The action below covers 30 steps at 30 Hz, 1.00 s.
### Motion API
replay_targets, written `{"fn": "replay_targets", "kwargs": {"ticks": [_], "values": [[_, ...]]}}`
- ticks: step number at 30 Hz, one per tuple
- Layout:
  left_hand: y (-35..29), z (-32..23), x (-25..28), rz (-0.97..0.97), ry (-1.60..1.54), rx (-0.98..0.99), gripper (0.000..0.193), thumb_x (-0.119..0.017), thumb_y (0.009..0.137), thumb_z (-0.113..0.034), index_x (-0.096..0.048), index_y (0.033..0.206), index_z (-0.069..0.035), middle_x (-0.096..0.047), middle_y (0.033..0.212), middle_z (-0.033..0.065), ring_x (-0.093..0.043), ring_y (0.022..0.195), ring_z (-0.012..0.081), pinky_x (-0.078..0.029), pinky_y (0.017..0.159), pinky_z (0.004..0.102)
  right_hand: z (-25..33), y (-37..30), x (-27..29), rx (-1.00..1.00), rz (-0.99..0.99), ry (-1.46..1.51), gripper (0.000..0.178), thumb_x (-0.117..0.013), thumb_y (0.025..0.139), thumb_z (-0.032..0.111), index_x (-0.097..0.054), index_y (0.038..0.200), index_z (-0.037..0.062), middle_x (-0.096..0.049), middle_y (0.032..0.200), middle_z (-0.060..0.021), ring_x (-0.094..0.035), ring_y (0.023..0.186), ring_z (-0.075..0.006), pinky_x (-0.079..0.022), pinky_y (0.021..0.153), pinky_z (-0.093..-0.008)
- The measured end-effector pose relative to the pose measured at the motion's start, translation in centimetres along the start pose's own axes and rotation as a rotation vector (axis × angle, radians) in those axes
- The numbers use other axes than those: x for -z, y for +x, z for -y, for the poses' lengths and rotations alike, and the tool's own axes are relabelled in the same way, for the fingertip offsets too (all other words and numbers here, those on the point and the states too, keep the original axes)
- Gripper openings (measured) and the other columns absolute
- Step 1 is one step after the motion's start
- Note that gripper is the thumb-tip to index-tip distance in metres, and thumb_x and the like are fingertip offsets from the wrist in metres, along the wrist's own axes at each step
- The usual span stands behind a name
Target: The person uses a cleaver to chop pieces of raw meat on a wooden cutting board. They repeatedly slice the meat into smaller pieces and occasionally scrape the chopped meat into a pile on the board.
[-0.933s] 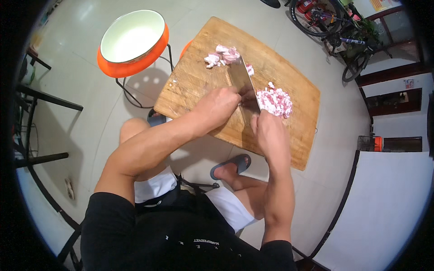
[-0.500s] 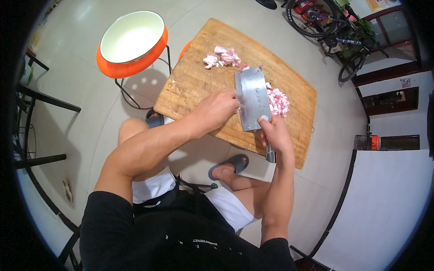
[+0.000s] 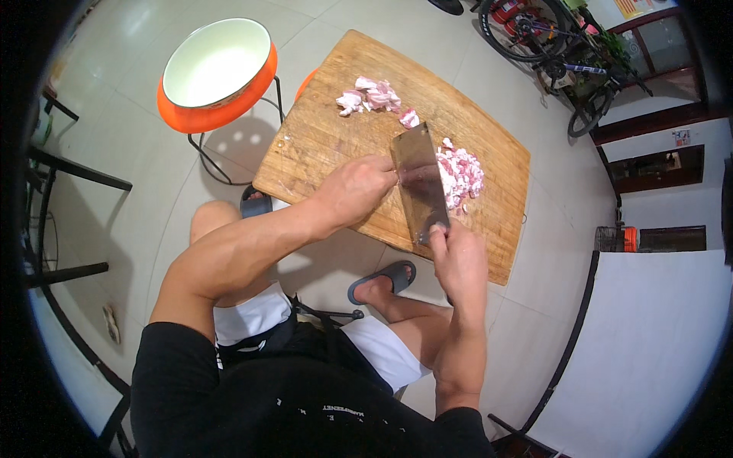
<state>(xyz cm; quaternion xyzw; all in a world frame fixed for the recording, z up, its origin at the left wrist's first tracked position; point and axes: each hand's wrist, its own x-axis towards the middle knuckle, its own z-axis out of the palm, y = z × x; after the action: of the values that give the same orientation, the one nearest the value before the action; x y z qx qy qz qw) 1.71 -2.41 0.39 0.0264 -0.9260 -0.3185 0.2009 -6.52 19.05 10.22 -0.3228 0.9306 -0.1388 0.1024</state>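
My right hand (image 3: 461, 258) grips a broad metal cleaver (image 3: 421, 187), thumb against the near end of its blade. The blade stands tilted over the wooden cutting board (image 3: 313, 149), its face dark. Curled and pressed up to the blade's left side are the fingers of my left hand (image 3: 357, 189); whatever they pinch is hidden. Diced pink-and-white raw meat (image 3: 463, 174) lies heaped right of the cleaver. Beyond my left hand sit larger meat chunks (image 3: 374, 95), and one smaller meat piece (image 3: 410, 118) rests just past the blade's far end.
An orange enamel basin (image 3: 217, 65) with a pale inside stands on a black wire stand (image 3: 206, 158) left of the board. Black-legged furniture (image 3: 80, 168) is at the far left. A bicycle (image 3: 527, 30) leans at the back right, and a white panel (image 3: 657, 328) stands on the right.
The cleaver has tilted, its face going from bright to dark, and my right hand has come slightly nearer to me. The small meat piece past the blade shows more fully.
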Motion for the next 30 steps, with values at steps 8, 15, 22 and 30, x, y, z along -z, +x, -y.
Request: {"fn": "replay_targets", "kwargs": {"ticks": [8, 15, 22, 30], "values": [[-0.2, 0.0, -0.8, -0.076, -0.044, -0.007, 0.007, -0.068, 0.089, -0.008, -0.067, 0.089, -0.001, -0.066, 0.094, 0.0175, -0.068, 0.097, 0.0412, -0.056, 0.085, 0.0515, 2.0, -0.2, -0.2, 0.065, 0.038, -0.147, 0.033, -0.065, 0.105, 0.025, -0.069, 0.091, -0.0055, -0.069, 0.085, -0.0327, -0.068, 0.085, -0.0545, -0.053, 0.077, -0.0611], [-0.1, 0.4, -1.0, -0.057, -0.014, 0.013, 0.006, -0.068, 0.088, -0.007, -0.068, 0.090, -0.001, -0.067, 0.094, 0.0179, -0.068, 0.098, 0.0410, -0.057, 0.086, 0.0507, 2.5, 4.0, -1.4, 0.156, 0.020, -0.130, 0.034, -0.062, 0.106, 0.024, -0.067, 0.096, -0.0079, -0.069, 0.090, -0.0360, -0.068, 0.090, -0.0560, -0.053, 0.078, -0.0628], [-0.4, 0.2, -1.4, -0.078, -0.023, -0.029, 0.007, -0.069, 0.087, -0.007, -0.069, 0.089, 0.000, -0.067, 0.096, 0.0186, -0.068, 0.099, 0.0410, -0.056, 0.086, 0.0512, 3.0, 0.2, -0.6, 0.044, 0.079, -0.165, 0.034, -0.062, 0.106, 0.024, -0.071, 0.094, -0.0065, -0.070, 0.088, -0.0347, -0.070, 0.088, -0.0549, -0.055, 0.079, -0.0617], [-0.4, 0.1, -1.7, -0.105, -0.079, -0.003, 0.008, -0.071, 0.090, -0.008, -0.068, 0.093, -0.001, -0.066, 0.096, 0.0182, -0.069, 0.096, 0.0413, -0.057, 0.083, 0.0519, -0.9, 6.7, -3.2, 0.078, 0.036, 0.177, 0.032, -0.065, 0.103, 0.023, -0.070, 0.095, -0.0070, -0.071, 0.077, -0.0223, -0.072, 0.067, -0.0339, -0.057, 0.064, -0.0473]]}}
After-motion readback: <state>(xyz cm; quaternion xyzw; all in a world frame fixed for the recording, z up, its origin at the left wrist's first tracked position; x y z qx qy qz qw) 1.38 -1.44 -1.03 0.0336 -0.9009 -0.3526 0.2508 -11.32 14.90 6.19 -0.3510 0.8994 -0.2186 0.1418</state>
